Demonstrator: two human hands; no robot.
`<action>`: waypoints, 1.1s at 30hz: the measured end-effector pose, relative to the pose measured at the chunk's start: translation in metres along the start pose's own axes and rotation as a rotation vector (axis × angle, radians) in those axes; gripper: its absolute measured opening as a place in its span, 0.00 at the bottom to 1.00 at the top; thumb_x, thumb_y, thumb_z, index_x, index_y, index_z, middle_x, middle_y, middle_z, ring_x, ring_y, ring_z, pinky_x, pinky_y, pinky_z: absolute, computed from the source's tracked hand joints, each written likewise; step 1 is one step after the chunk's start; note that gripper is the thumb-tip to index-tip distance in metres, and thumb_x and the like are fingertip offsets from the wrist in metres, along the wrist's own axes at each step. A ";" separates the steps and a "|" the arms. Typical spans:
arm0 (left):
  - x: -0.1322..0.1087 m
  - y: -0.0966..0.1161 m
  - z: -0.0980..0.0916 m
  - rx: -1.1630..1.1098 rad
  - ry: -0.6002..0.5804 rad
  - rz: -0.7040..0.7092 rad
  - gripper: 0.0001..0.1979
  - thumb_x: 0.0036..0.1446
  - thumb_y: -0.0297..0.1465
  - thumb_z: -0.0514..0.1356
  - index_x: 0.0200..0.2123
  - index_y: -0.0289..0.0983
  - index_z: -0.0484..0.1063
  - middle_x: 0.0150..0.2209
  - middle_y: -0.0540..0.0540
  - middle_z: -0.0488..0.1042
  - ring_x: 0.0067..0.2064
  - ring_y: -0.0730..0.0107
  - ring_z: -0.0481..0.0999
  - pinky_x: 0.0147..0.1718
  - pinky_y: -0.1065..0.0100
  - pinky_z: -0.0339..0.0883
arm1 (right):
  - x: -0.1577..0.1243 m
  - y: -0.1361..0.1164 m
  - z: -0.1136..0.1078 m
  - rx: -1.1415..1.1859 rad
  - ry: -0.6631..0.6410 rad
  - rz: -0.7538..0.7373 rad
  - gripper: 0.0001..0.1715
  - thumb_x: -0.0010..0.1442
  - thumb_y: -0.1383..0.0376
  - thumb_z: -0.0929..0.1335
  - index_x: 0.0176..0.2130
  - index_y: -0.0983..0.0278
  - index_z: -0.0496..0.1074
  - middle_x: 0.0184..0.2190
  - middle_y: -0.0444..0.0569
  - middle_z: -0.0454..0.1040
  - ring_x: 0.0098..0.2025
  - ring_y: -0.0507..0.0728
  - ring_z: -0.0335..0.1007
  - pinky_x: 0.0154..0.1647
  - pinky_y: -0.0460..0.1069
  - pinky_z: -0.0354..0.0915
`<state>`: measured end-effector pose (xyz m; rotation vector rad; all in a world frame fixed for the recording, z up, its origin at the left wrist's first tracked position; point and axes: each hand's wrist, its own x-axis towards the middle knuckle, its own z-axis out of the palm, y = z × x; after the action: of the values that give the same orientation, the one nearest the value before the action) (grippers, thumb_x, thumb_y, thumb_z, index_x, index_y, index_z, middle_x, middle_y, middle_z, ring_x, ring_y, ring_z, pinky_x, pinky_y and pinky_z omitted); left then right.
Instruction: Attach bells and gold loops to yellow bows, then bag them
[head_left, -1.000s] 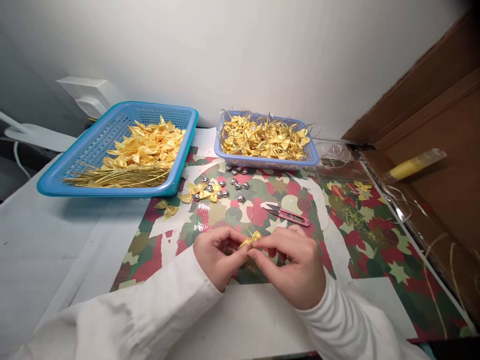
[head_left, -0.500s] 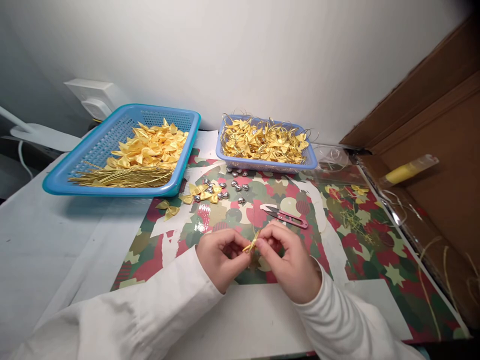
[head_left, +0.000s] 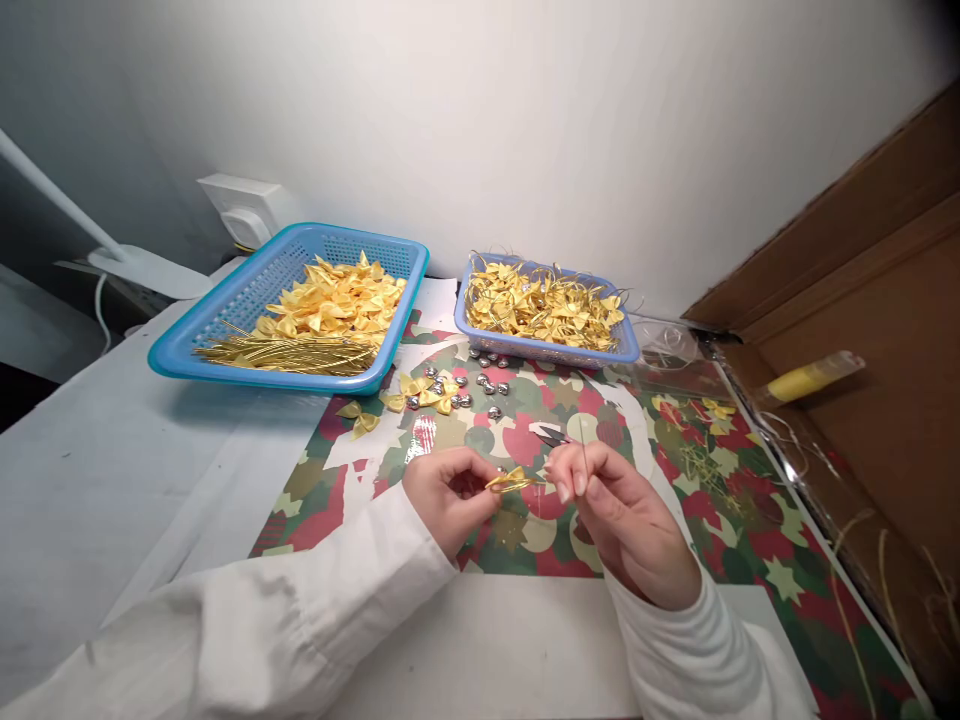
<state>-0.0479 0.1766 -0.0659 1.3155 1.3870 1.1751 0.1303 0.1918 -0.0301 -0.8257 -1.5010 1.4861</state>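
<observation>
My left hand (head_left: 450,495) pinches a small yellow satin bow (head_left: 510,481) above the patterned mat (head_left: 675,500). My right hand (head_left: 619,515) is closed in a pinch just right of the bow, gripping a thin gold thread (head_left: 583,445) that rises from its fingertips. The two hands are a few centimetres apart with the bow between them. Partly hidden behind my right hand lie the thread snips (head_left: 551,436). Loose yellow bows (head_left: 424,393) and small silver beads (head_left: 487,382) lie on the mat beyond my hands.
A teal basket (head_left: 225,320) at the back left holds yellow bows and gold wire strips. A smaller blue basket (head_left: 547,348) holds bows tied with gold loops. A cardboard box (head_left: 885,330) with a yellow-capped tube (head_left: 806,377) stands on the right. A wall socket (head_left: 240,200) sits behind.
My hands have drawn apart; the right hand has pulled away to the right with the thread, and the bow now lies flatter in the left fingers. The camera view has shifted left.
</observation>
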 end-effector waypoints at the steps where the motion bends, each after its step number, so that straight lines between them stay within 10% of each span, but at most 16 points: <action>1: 0.000 0.000 -0.001 0.036 0.006 0.046 0.02 0.41 0.25 0.61 0.19 0.34 0.73 0.19 0.48 0.72 0.20 0.73 0.70 0.18 0.73 0.64 | 0.000 0.001 0.001 0.012 0.007 -0.009 0.13 0.62 0.55 0.62 0.30 0.60 0.63 0.26 0.46 0.61 0.31 0.55 0.60 0.31 0.51 0.61; 6: 0.000 -0.005 -0.002 0.209 0.009 0.404 0.05 0.45 0.22 0.58 0.21 0.37 0.71 0.38 0.42 0.78 0.33 0.68 0.76 0.27 0.70 0.69 | 0.001 0.003 0.007 0.082 0.073 -0.036 0.11 0.63 0.57 0.62 0.31 0.60 0.63 0.23 0.44 0.59 0.30 0.55 0.62 0.31 0.50 0.61; 11: 0.001 -0.012 -0.006 0.357 -0.230 0.588 0.08 0.48 0.21 0.54 0.26 0.38 0.68 0.34 0.45 0.78 0.34 0.68 0.74 0.33 0.68 0.68 | -0.001 0.003 0.013 0.227 0.094 -0.056 0.09 0.65 0.61 0.61 0.32 0.60 0.62 0.22 0.40 0.55 0.24 0.51 0.56 0.29 0.49 0.59; 19: -0.001 -0.003 -0.001 0.041 -0.337 0.128 0.04 0.44 0.24 0.56 0.21 0.37 0.67 0.28 0.47 0.78 0.26 0.72 0.74 0.24 0.72 0.66 | -0.004 0.007 0.019 0.293 0.117 -0.058 0.09 0.65 0.60 0.61 0.32 0.59 0.62 0.21 0.39 0.52 0.23 0.51 0.52 0.28 0.48 0.57; 33: 0.001 -0.007 0.005 0.092 -0.306 -0.146 0.04 0.38 0.27 0.60 0.17 0.36 0.67 0.18 0.49 0.72 0.18 0.76 0.64 0.17 0.74 0.55 | -0.017 0.008 0.033 0.254 0.099 -0.137 0.09 0.67 0.61 0.59 0.35 0.58 0.63 0.22 0.40 0.54 0.26 0.51 0.54 0.28 0.47 0.53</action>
<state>-0.0448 0.1781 -0.0733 1.3687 1.2990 0.7838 0.1068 0.1633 -0.0383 -0.6227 -1.2397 1.4740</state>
